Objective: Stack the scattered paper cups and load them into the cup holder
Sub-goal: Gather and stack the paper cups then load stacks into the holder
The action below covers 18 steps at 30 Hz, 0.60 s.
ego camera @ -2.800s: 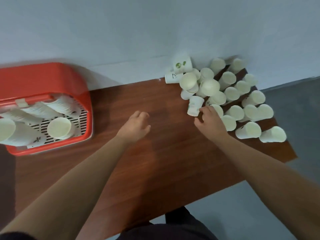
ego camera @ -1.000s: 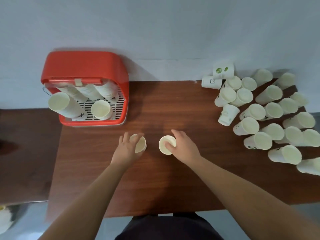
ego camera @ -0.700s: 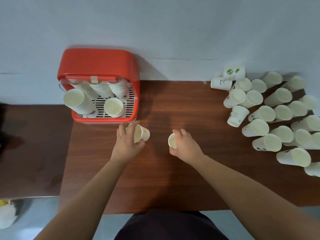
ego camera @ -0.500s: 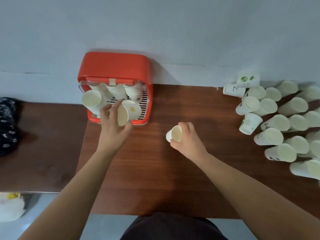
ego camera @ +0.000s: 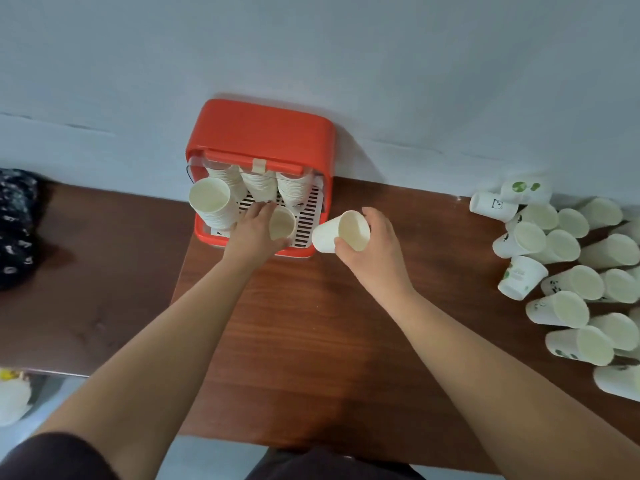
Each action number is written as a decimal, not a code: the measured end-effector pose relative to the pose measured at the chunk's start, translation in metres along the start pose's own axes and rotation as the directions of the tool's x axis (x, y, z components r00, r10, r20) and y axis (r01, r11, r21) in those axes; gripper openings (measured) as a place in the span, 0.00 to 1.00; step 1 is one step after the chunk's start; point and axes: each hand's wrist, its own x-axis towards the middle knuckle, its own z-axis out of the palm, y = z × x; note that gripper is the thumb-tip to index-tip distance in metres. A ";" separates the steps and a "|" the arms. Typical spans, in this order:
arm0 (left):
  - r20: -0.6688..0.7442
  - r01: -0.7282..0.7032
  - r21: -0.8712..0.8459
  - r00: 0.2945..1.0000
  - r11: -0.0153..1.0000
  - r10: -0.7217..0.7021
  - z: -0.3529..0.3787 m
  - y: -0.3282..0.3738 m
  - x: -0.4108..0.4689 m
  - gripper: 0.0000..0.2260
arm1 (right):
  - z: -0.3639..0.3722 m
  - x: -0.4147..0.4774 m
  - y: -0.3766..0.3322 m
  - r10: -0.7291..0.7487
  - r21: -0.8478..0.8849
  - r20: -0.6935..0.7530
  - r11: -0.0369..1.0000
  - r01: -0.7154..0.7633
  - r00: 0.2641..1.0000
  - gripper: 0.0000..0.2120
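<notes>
A red cup holder (ego camera: pixel 263 133) stands against the wall with several stacks of white paper cups inside; the left stack (ego camera: pixel 211 204) leans out toward me. My left hand (ego camera: pixel 251 233) reaches into the holder's open front, closed around a paper cup (ego camera: pixel 282 223) over the slotted white tray (ego camera: pixel 306 216). My right hand (ego camera: pixel 372 249) grips a second paper cup (ego camera: pixel 341 232) on its side just right of the holder, mouth facing me. Many loose cups (ego camera: pixel 568 278) lie scattered at the table's right end.
The brown wooden table (ego camera: pixel 311 341) runs from the wall to its front edge near my body. A darker, lower surface (ego camera: pixel 86 271) adjoins on the left, with a dark patterned cloth (ego camera: pixel 15 223) at its far left edge.
My left hand has carried its cup further into the holder's front. My right hand has moved its cup left and up, close beside the holder. The view has shifted left.
</notes>
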 end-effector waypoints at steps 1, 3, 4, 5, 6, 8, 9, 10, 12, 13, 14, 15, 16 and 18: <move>0.033 -0.003 -0.042 0.999 0.999 0.004 0.002 -0.003 0.003 0.39 | 0.001 0.006 -0.007 -0.011 0.025 -0.006 1.000 0.011 1.000 0.34; 0.087 -0.014 -0.105 0.996 0.994 0.023 0.001 -0.009 0.006 0.41 | 0.005 0.017 -0.021 -0.050 0.065 0.002 0.997 0.050 0.999 0.32; 0.117 -0.019 -0.129 0.993 0.991 0.034 0.000 -0.012 0.006 0.42 | 0.008 0.021 -0.029 -0.081 0.078 0.017 0.994 0.080 0.997 0.31; 0.133 -0.024 -0.162 0.990 0.986 0.046 -0.002 -0.015 0.005 0.43 | 0.012 0.024 -0.037 -0.123 0.088 0.040 0.989 0.119 0.992 0.30; 0.142 -0.025 -0.204 0.988 0.979 0.055 -0.001 -0.021 0.004 0.44 | 0.017 0.027 -0.043 -0.163 0.094 0.067 0.983 0.156 0.984 0.30; 0.144 -0.016 -0.286 0.988 0.958 0.060 -0.001 -0.031 0.001 0.41 | 0.027 0.030 -0.053 -0.232 0.098 0.108 0.970 0.222 0.967 0.30; 0.145 0.010 -0.325 0.989 0.946 0.040 0.000 -0.035 -0.001 0.39 | 0.033 0.031 -0.056 -0.260 0.090 0.118 0.964 0.251 0.958 0.30; 0.148 0.056 -0.379 0.989 0.924 0.001 0.001 -0.039 -0.003 0.36 | 0.039 0.032 -0.058 -0.286 0.060 0.128 0.958 0.281 0.950 0.30; 0.153 0.170 -0.518 0.983 0.838 -0.105 -0.001 -0.041 -0.008 0.28 | 0.052 0.035 -0.059 -0.331 -0.054 0.176 0.937 0.345 0.927 0.29; 0.145 0.193 -0.581 0.981 0.790 -0.132 -0.001 -0.042 -0.011 0.25 | 0.060 0.036 -0.057 -0.331 -0.109 0.218 0.927 0.360 0.918 0.30; 0.130 0.192 -0.632 0.981 0.751 -0.141 -0.002 -0.042 -0.014 0.22 | 0.067 0.039 -0.056 -0.305 -0.149 0.263 0.924 0.351 0.915 0.32; 0.113 0.179 -0.656 0.984 0.733 -0.139 -0.003 -0.043 -0.015 0.21 | 0.073 0.042 -0.055 -0.271 -0.166 0.302 0.929 0.330 0.914 0.35; 0.101 0.169 -0.669 0.985 0.724 -0.136 -0.003 -0.045 -0.016 0.20 | 0.080 0.045 -0.052 -0.240 -0.169 0.333 0.936 0.308 0.912 0.36; 0.106 0.170 -0.677 0.985 0.716 -0.134 -0.004 -0.046 -0.014 0.20 | 0.089 0.049 -0.049 -0.204 -0.154 0.366 0.949 0.275 0.908 0.36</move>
